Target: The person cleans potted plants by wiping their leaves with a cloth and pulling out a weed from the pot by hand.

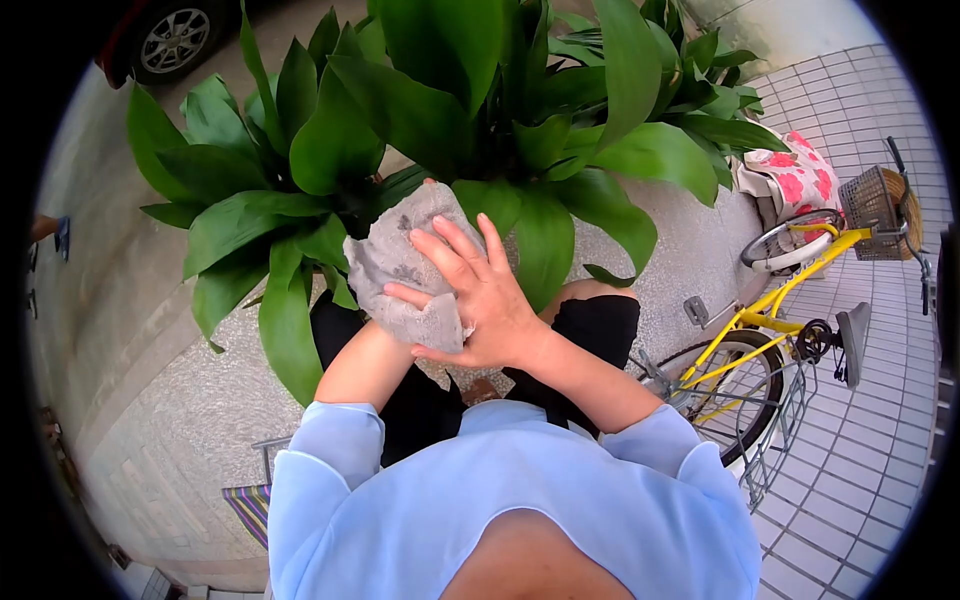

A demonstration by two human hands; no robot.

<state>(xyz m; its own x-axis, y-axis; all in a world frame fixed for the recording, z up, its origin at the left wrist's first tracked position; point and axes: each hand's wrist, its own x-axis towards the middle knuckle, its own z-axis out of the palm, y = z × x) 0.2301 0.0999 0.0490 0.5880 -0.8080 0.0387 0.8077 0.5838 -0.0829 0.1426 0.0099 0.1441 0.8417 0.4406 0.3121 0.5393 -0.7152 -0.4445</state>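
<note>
A grey, damp-looking cloth [400, 260] with dark smudges is spread in front of my chest. My right hand [490, 310] lies on top of it, fingers spread apart and pressing flat. Part of the cloth's lower edge folds over near those fingers. Under the cloth is my left hand, almost wholly covered; a fingertip [430, 182] shows at its top edge, and how the fingers are bent is hidden. Just beyond both hands grows a large plant with broad green leaves [540, 240], some close to the cloth.
A yellow bicycle [770, 320] with a wicker basket [880, 210] stands on white tiles [860, 480] at right. Near it is a pink-flowered cover [800, 170]. A striped seat [247, 510] is at lower left, a car wheel [175, 42] at upper left.
</note>
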